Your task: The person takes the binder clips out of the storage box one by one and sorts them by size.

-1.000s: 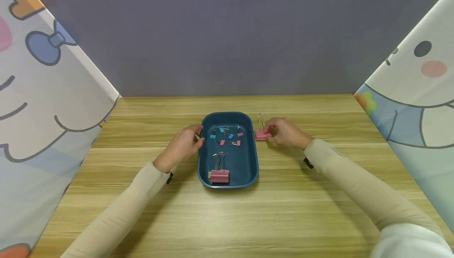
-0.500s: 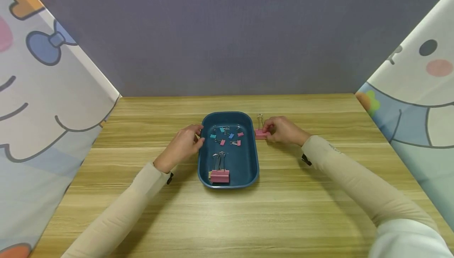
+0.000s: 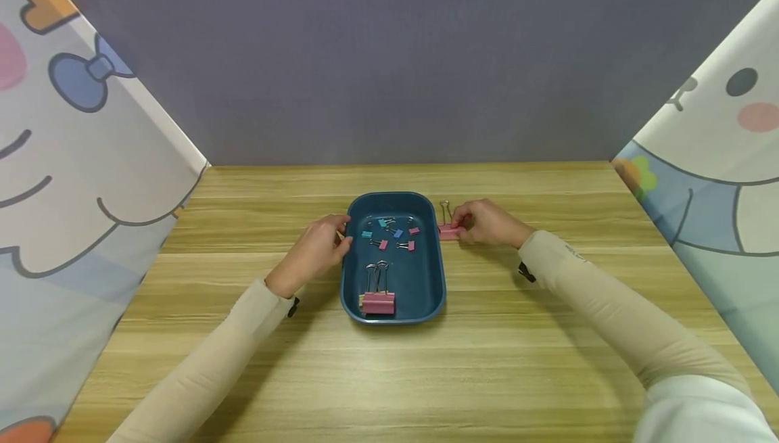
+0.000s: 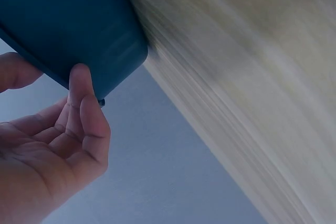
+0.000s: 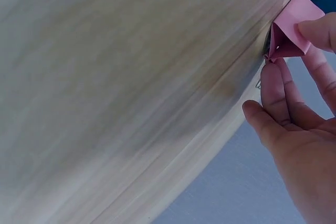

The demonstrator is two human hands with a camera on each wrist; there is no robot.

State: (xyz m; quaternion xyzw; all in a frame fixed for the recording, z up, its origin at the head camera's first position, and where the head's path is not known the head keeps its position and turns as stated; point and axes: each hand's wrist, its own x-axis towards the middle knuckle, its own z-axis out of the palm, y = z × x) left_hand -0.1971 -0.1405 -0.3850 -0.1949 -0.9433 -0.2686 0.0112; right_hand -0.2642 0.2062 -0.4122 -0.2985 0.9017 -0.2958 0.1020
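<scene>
A dark blue tray (image 3: 420, 287) holds several small binder clips in teal, blue and pink, plus a large pink binder clip (image 3: 379, 304) near its front end. My left hand (image 3: 313, 251) holds the tray's left rim; in the left wrist view a fingertip (image 4: 81, 77) lies against the outer wall and the thumb overlaps the rim. On the table just right of the tray, my right hand (image 3: 487, 223) pinches another large pink binder clip (image 3: 449, 232) by its body, its wire handles pointing away. The right wrist view shows the thumb on the clip's pink face (image 5: 294, 19).
A bit of yellow shows behind the large clip in the tray. The wood-grain table (image 3: 389, 375) runs back to a grey-purple panel (image 3: 389, 64). Cartoon-printed panels stand at the left (image 3: 109, 179) and right (image 3: 724, 179).
The pink clip's wire handles have shifted slightly in my right hand, and the clip lies close to the tray's side. My left hand stays on the rim; the view shifts slightly.
</scene>
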